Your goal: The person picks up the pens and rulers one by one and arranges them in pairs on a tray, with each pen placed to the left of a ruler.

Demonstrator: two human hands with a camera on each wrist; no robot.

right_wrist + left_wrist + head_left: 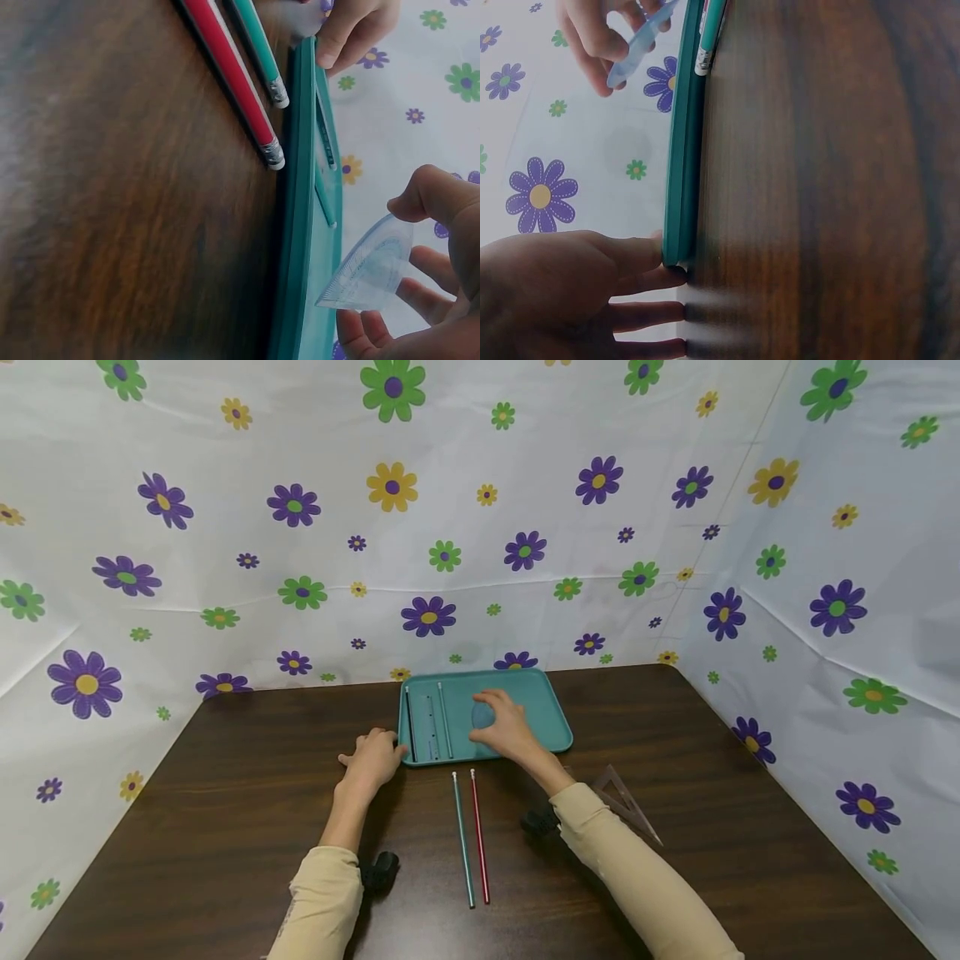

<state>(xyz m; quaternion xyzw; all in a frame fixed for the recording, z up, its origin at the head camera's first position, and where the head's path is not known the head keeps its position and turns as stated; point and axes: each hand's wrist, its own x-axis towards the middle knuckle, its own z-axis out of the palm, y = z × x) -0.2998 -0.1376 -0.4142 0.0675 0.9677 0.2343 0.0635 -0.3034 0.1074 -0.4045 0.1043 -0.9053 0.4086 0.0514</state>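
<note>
My right hand (507, 727) pinches a clear bluish protractor (373, 264) between thumb and fingers, holding it tilted above the teal tray (528, 693). At the tray's front left corner is my left hand (372, 758), its thumb touching the rim and its other fingers spread out straight beside it, as the left wrist view shows. Inside the tray, on its left side, lie a dark thin pencil or pen (409, 727), a clear ruler (431, 727) and a teal pencil (445, 720), roughly parallel.
In front of the tray, a green pencil (462, 839) and a red pencil (480, 835) lie side by side on the dark wooden table (225, 835). A clear set square (626, 802) lies partly behind the right forearm. Flowered cloth (337, 552) hangs behind the table.
</note>
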